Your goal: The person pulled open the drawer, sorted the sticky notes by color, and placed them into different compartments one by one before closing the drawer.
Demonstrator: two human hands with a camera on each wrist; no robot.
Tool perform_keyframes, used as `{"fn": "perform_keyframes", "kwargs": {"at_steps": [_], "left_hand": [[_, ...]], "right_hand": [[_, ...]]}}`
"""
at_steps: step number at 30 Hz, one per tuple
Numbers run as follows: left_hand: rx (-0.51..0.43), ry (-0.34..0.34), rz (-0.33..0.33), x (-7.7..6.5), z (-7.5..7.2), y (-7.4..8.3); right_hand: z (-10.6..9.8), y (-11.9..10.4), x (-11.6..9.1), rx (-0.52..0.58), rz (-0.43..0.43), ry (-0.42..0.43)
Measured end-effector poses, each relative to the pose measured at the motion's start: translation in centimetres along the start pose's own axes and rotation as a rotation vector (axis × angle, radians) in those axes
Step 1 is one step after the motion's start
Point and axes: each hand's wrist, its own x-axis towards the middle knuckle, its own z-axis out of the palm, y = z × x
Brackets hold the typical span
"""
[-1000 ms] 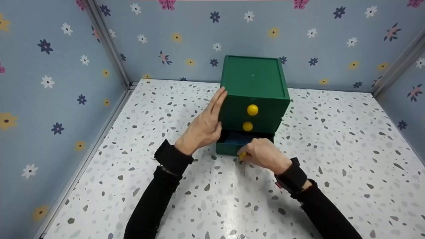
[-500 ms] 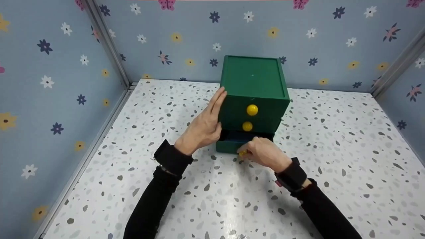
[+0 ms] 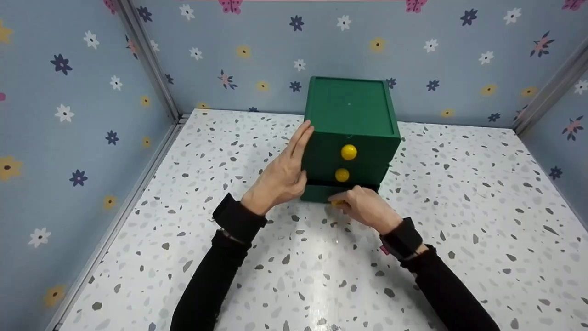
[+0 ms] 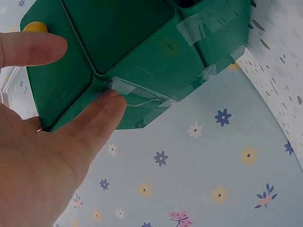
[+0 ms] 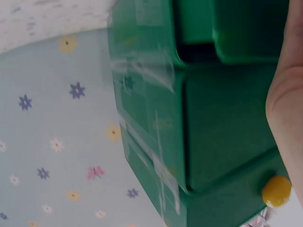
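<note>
A small green chest of drawers [image 3: 351,108] stands against the back wall in the head view, yellow knobs on its front. My left hand [image 3: 278,179] lies along its left side, fingers straight and touching the upper edge. Clear tape [image 4: 135,92] runs over that side in the left wrist view. The bottom drawer [image 3: 316,193] sticks out slightly, leaving a thin dark gap above its front. Its yellow knob [image 3: 337,202] is pinched by my right hand [image 3: 367,209], which partly hides it. The top knob [image 3: 348,152] and middle knob [image 3: 342,175] are untouched.
The chest rests on a white speckled tabletop [image 3: 257,285]. Flower-patterned panels [image 3: 275,50] rise behind it and at both sides, with a metal corner strip [image 3: 149,57] at the left.
The bottom drawer has slid inward with my right hand on its knob. Its blue-looking inside, visible before, is now hidden. My left hand has stayed against the side.
</note>
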Motion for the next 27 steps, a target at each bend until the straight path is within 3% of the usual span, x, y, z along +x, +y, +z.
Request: {"fn": "perform_keyframes", "kwargs": {"at_steps": [8,27], "left_hand": [[-0.019,-0.004,0.002,0.0,-0.1,-0.1],[-0.037,0.005,0.007,0.0,-0.1,-0.1]], "right_hand": [[1.2,1.7,0.3,0.045,-0.021,0.072],[1.3,1.8,0.4,0.066,-0.018,0.068]]}}
